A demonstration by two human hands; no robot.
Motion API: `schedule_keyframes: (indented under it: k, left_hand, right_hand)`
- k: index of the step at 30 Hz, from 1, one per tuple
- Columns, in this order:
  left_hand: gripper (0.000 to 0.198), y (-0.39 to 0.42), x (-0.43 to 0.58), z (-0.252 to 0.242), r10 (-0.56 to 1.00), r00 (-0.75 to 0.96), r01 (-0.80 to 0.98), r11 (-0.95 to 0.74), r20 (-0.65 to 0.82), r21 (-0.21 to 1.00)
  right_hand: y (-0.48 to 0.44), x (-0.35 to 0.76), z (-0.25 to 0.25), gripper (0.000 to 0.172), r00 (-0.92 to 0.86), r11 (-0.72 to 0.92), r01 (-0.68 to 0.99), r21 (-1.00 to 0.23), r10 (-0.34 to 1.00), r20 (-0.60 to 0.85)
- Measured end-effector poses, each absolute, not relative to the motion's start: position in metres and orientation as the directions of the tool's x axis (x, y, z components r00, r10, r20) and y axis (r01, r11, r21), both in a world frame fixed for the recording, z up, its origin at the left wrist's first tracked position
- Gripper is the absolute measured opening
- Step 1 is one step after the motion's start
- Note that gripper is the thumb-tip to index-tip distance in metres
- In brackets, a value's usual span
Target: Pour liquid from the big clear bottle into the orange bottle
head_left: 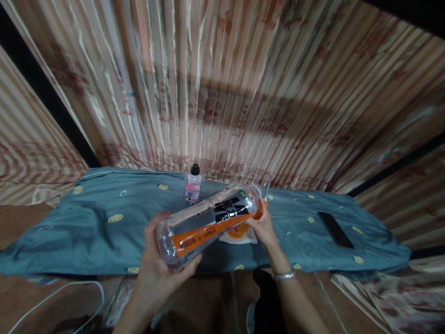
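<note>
A large clear plastic bottle [200, 227] with an orange and black label is held tilted above the blue cover, its mouth end up and to the right. My left hand [158, 260] is wrapped round its base, thumb underneath. At the neck, my right hand [262, 222] is closed, with something orange at its fingers that may be the cap. Beneath the bottle lies a white and orange packet [239, 234], partly hidden. Behind it stands a small clear bottle [193, 188] with a black cap and pink label.
A dark phone [335, 229] lies on the right of the blue patterned cover [104, 236]. Striped curtains [208, 93] hang behind and at the sides, along dark frame bars [48, 93]. A white cable [69, 284] loops at the lower left.
</note>
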State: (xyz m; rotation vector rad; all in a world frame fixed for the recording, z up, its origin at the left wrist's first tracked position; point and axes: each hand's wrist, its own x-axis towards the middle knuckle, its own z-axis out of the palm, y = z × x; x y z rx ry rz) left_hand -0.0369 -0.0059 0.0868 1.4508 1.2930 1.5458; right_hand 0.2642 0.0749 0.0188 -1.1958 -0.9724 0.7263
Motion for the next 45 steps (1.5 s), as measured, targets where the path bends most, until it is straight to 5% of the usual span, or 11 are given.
schedule_keyframes:
  k: [45]
  left_hand:
    - [0.083, -0.006, -0.036, 0.091, 0.937, -0.181, 0.136, -0.278, 0.3, 0.951]
  right_hand:
    - [0.075, 0.266, 0.015, 0.102, 0.448, 0.217, 0.027, -0.976, 0.87, 0.206]
